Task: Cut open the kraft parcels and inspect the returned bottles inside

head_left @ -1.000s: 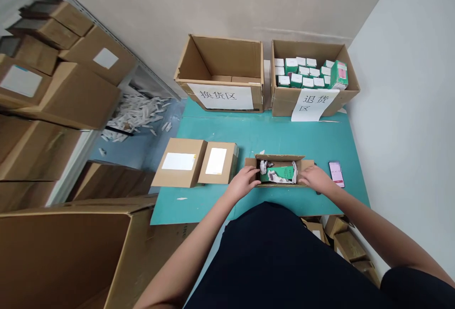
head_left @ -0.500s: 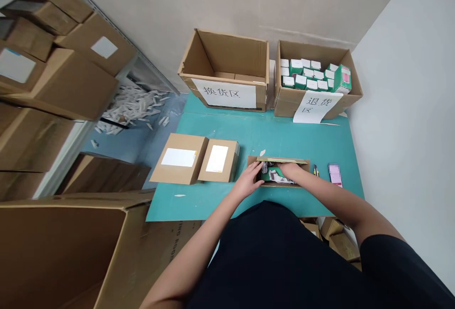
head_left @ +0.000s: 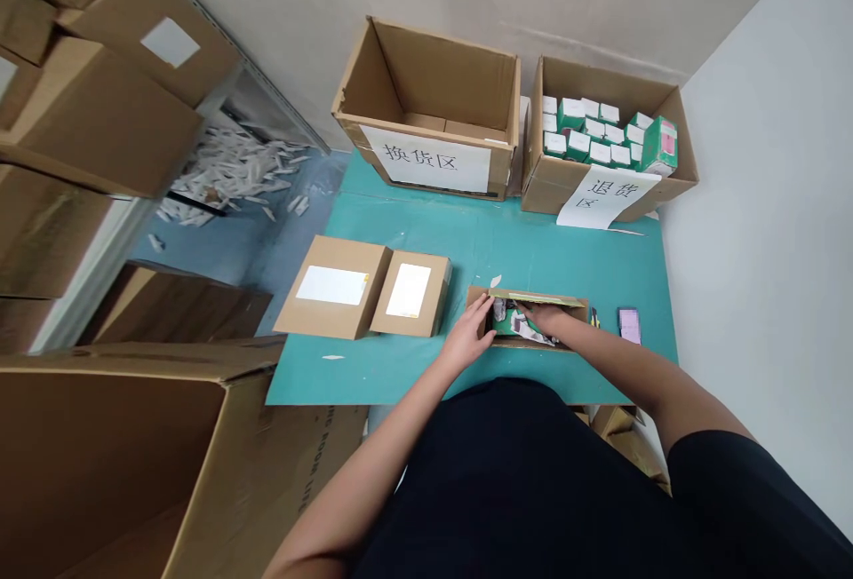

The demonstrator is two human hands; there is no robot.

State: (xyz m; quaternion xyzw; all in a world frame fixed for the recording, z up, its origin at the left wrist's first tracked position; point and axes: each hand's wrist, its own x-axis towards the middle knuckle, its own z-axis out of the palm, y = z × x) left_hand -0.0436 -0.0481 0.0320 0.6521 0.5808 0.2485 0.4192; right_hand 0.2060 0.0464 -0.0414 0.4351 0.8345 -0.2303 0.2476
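A person's left hand (head_left: 467, 337) rests at the left end of an open cardboard box (head_left: 538, 299) as the right hand (head_left: 546, 318) reaches inside, among crumpled paper (head_left: 530, 331) and green packaging (head_left: 508, 323), on a teal worktop (head_left: 493, 241).

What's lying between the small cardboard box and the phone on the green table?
A small yellow-and-black utility knife lies on the green table, next to the cardboard box, in the head camera view.

One head-worn camera looked down past the person's chest (head_left: 513, 481). It faced the teal table (head_left: 480, 241) at 12 o'clock, close by.
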